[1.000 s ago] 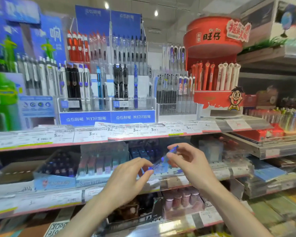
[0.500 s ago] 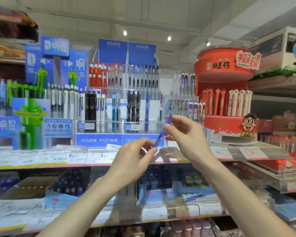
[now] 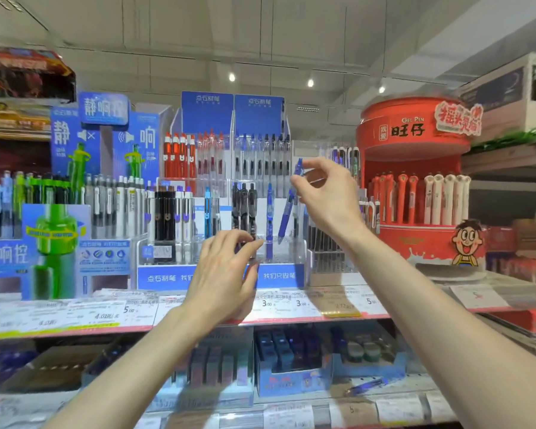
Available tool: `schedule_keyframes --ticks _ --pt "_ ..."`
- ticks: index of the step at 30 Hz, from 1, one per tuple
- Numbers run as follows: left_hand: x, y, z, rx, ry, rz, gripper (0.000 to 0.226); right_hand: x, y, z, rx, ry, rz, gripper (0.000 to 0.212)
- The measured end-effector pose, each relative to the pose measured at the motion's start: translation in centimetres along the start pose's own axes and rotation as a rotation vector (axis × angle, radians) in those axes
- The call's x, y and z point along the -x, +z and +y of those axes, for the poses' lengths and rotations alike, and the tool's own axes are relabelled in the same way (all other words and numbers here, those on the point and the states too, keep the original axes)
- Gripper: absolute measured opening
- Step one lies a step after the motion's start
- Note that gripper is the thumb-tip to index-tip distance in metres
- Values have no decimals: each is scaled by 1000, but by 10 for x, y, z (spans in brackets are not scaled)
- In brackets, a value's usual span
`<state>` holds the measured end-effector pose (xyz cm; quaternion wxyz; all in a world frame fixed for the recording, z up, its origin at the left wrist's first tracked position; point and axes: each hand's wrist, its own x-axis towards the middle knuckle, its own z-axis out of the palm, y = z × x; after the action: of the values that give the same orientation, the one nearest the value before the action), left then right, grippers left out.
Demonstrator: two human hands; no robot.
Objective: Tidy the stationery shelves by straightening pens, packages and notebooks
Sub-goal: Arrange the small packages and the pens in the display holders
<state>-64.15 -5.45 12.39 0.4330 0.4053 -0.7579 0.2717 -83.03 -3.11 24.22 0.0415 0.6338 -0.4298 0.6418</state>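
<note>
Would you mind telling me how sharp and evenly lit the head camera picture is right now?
Head view: centre fairly sharp, the right hand pinching the blue pen; edges smeared and bowed by the wide lens; ceiling spotlights glare; lower shelf dim and soft.

A blue pen (image 3: 288, 209), pinched near its top by the right hand (image 3: 325, 193), hangs tilted over the clear rack (image 3: 279, 252), its tip in open room just right of an upright blue pen (image 3: 269, 212). Black pens (image 3: 244, 209) crowd the slots farther left, where the left hand (image 3: 226, 270) blocks the rack's front. Rows of pens (image 3: 260, 159) wall off the back. A red display (image 3: 415, 181) closes the right side, green-and-blue stands (image 3: 56, 230) the left. Air above the price strip (image 3: 307, 305) lies open.
</note>
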Motion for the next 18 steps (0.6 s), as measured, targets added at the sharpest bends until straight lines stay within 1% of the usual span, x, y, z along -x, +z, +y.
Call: schedule_keyframes --ticks 3,8,12,18 --pt "-1 0 -1 -5 14 1 40 -9 3 -5 -1 -20 37 30" --pt "-2 -1 0 -34 20 -23 44 -10 12 -6 114 -56 1 30" --pt "-1 -1 1 -45 13 -20 46 -9 17 -4 148 -29 -70 31" --pt "0 2 2 -41 2 -3 45 -8 21 -4 292 -25 -213 32"
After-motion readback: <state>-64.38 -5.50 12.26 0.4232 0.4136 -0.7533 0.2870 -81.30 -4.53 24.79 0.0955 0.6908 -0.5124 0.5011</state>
